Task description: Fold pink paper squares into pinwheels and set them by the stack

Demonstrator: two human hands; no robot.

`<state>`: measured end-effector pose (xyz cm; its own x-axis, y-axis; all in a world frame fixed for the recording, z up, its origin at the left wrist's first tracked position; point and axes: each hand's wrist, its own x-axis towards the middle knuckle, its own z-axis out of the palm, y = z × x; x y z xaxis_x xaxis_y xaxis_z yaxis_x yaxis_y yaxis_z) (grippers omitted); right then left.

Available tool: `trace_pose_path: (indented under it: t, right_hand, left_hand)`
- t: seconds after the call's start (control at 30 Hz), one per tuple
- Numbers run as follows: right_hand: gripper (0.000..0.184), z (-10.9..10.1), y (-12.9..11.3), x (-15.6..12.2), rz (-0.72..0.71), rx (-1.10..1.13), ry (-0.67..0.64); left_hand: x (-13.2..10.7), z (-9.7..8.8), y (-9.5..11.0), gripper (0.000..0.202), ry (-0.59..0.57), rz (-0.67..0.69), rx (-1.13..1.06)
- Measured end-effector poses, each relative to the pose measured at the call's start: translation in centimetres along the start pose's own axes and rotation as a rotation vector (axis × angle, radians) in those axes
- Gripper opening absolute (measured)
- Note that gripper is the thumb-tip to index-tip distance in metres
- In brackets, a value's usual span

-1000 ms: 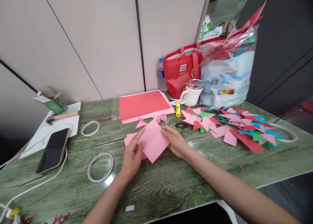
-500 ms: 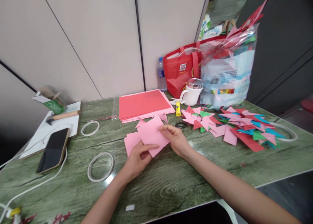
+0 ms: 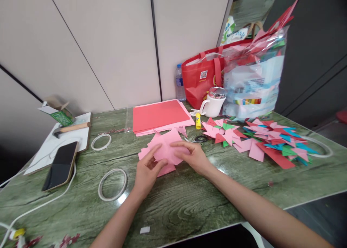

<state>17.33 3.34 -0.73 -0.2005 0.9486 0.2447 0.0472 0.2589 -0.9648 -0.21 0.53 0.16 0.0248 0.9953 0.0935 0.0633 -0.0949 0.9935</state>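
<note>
Both hands work a pink paper square [image 3: 164, 147] just above the green wood-grain table [image 3: 176, 204]. My left hand [image 3: 146, 172] pinches its near left edge with thumb and fingers. My right hand [image 3: 193, 157] lies over the right side, fingers curled onto the sheet and pressing a fold. More pink squares [image 3: 143, 156] lie flat underneath. Small pink folded triangles [image 3: 182, 130] sit just behind.
A stack of red and pink sheets [image 3: 159, 116] lies behind. Scissors [image 3: 199, 139], a yellow glue stick [image 3: 198, 121], a white mug [image 3: 213, 103], a red bag [image 3: 202, 74] and piles of coloured folded pieces [image 3: 260, 139] are to the right. Tape rings [image 3: 112, 185], a phone [image 3: 61, 165] and a hammer [image 3: 72, 128] are to the left.
The pink square has been lifted and turned, and its corners are now folded inward. My left hand moved from under the near corner to the left edge; my right hand slid onto the sheet.
</note>
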Motion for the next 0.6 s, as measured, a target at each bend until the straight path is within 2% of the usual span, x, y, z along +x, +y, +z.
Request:
trace_pose_path:
  t: [0.17,0.23,0.33,0.43,0.53,0.6]
  right_hand:
    - [0.045,0.38,-0.94,-0.38,-0.062,-0.133,-0.012]
    - [0.051,0.53,-0.85,-0.5,-0.082,-0.167,0.013]
    - [0.05,0.64,-0.53,-0.54,-0.092,-0.201,0.055]
    - [0.048,0.67,-0.4,-0.53,-0.102,-0.22,0.085]
    - [0.041,0.77,-0.51,-0.57,-0.116,-0.212,0.078]
    - [0.033,0.88,-0.58,-0.61,-0.13,-0.201,0.062]
  left_hand:
    - [-0.12,0.43,0.28,0.102,0.021,0.01,-0.215]
    - [-0.14,0.54,0.44,0.109,0.043,0.0,-0.245]
    - [-0.1,0.52,0.47,0.108,0.04,-0.049,-0.285]
    - [0.03,0.35,0.22,0.093,0.001,-0.106,-0.283]
    - [0.13,0.23,-0.17,0.054,-0.039,-0.146,-0.247]
    - [0.15,0.23,-0.4,0.038,-0.037,-0.158,-0.237]
